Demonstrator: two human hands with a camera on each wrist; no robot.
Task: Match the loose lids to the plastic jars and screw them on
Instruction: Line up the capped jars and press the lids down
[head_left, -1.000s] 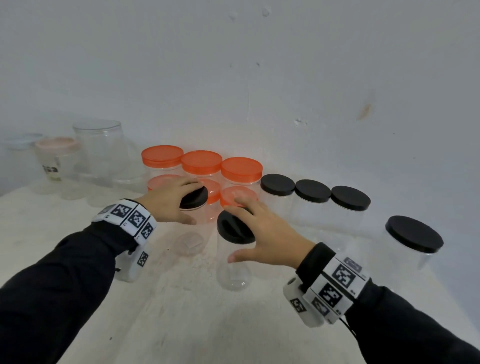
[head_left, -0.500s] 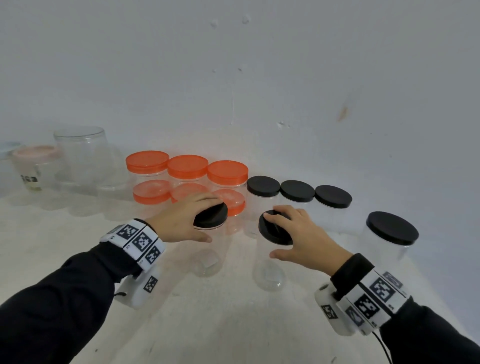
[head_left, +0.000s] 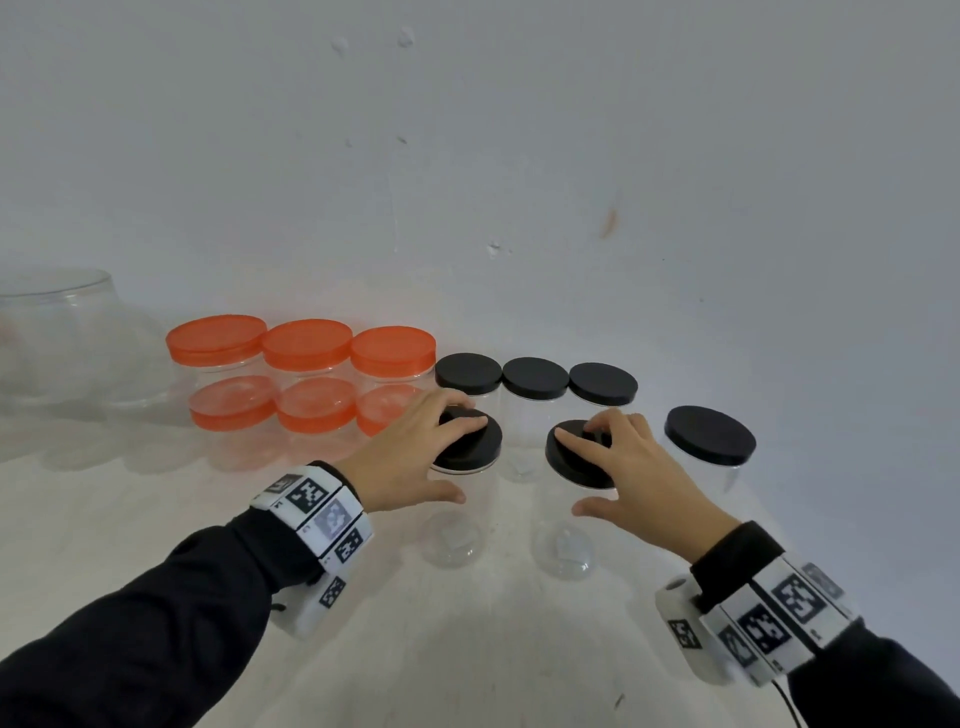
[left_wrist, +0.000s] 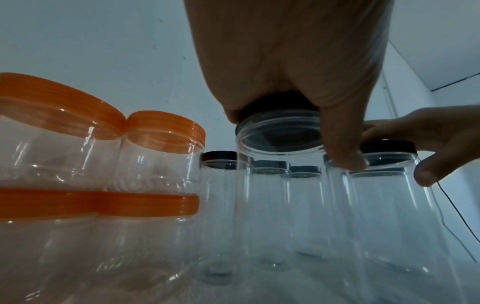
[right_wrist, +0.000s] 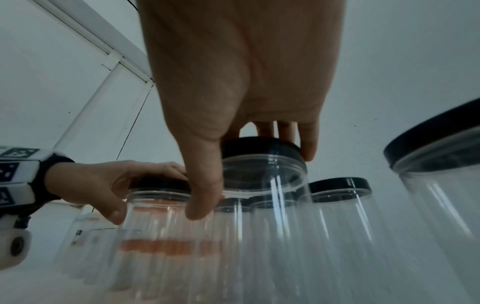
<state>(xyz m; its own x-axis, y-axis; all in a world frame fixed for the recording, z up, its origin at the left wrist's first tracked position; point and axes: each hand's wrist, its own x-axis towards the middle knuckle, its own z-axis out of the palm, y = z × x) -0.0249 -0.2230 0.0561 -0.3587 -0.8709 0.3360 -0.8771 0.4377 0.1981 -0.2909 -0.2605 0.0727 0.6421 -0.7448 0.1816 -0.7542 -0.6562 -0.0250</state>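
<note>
Two tall clear jars stand side by side in front of a row of black-lidded jars. My left hand (head_left: 441, 460) grips the black lid (head_left: 475, 449) on the left jar (head_left: 452, 514), fingers over the top and thumb by the neck. The left wrist view shows that hand (left_wrist: 285, 61) curled round its lid (left_wrist: 278, 102). My right hand (head_left: 623, 467) grips the black lid (head_left: 571, 467) on the right jar (head_left: 563, 535). In the right wrist view its fingers (right_wrist: 306, 139) hook the far rim of the lid (right_wrist: 259, 148) and the thumb lies down the jar (right_wrist: 265, 205).
Three black-lidded jars (head_left: 535, 376) line the wall just behind my hands. Orange-lidded jars (head_left: 306, 343) are stacked two high to their left. A wider black-lidded jar (head_left: 709, 434) stands at the right, and big clear containers (head_left: 57, 322) at far left. The white table (head_left: 415, 649) lies in front.
Both hands have carried their lidded jars rightward and back, from in front of the orange-lidded jars to just in front of the black-lidded row.
</note>
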